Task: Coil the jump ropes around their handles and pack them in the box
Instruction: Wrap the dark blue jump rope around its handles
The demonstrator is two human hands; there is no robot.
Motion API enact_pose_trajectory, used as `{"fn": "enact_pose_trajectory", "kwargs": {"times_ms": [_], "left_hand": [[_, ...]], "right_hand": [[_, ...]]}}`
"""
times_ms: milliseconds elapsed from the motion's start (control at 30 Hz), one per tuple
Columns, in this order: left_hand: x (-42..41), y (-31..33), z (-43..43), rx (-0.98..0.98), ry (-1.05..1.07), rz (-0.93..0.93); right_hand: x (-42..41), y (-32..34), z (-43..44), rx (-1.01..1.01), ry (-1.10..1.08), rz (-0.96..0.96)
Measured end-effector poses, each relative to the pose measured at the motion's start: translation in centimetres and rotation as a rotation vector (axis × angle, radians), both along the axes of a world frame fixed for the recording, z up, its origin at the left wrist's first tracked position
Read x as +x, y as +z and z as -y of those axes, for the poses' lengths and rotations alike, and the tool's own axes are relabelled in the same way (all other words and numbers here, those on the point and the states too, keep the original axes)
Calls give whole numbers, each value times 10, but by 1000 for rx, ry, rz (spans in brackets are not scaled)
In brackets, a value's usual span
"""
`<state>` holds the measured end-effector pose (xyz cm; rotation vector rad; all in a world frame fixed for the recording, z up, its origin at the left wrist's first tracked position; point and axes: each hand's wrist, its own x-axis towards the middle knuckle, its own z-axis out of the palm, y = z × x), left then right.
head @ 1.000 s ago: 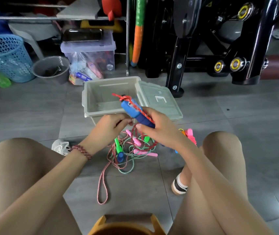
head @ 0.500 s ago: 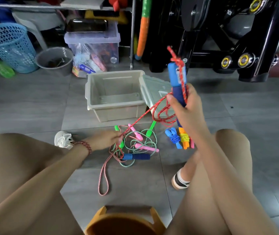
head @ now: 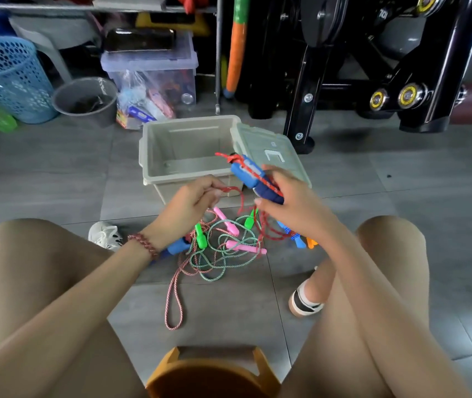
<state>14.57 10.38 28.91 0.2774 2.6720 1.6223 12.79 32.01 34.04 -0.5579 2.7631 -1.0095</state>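
My right hand (head: 295, 208) grips a blue jump rope handle (head: 253, 178) with red rope knotted at its top and running down its side. My left hand (head: 193, 205) pinches the same red rope (head: 230, 189) just left of the handle. Both hands hover in front of the open grey box (head: 154, 156), whose lid (head: 275, 156) leans at its right. On the floor below lie tangled ropes with pink handles (head: 226, 222), green handles (head: 200, 239), the second blue handle (head: 178, 247) and a red-white rope loop (head: 173, 300). Coiled blue and orange ropes (head: 300, 241) peek out beneath my right wrist.
I sit on an orange stool (head: 214, 372) with my knees either side of the rope pile. Behind the box stand a clear storage bin (head: 154, 67), a grey bucket (head: 85, 99), a blue basket (head: 8, 76) and a black machine frame (head: 372, 67). A white shoe (head: 104, 235) lies left.
My right hand has come down from its raised position with the blue handle, back to box height. My left hand has risen from the floor pile and now pinches the red rope beside the handle.
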Motion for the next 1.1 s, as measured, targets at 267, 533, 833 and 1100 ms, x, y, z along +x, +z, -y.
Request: {"fn": "enact_pose_trajectory", "kwargs": {"times_ms": [267, 533, 833, 1100], "left_hand": [[1, 15, -23, 223, -37, 59], [5, -37, 23, -312, -278, 120], [6, -48, 26, -594, -235, 99], [-3, -25, 13, -74, 47, 40]], "right_hand": [[10, -1, 19, -217, 19, 178], [4, 14, 0, -518, -190, 41], [9, 8, -8, -460, -178, -23], [5, -6, -6, -164, -58, -183]]}}
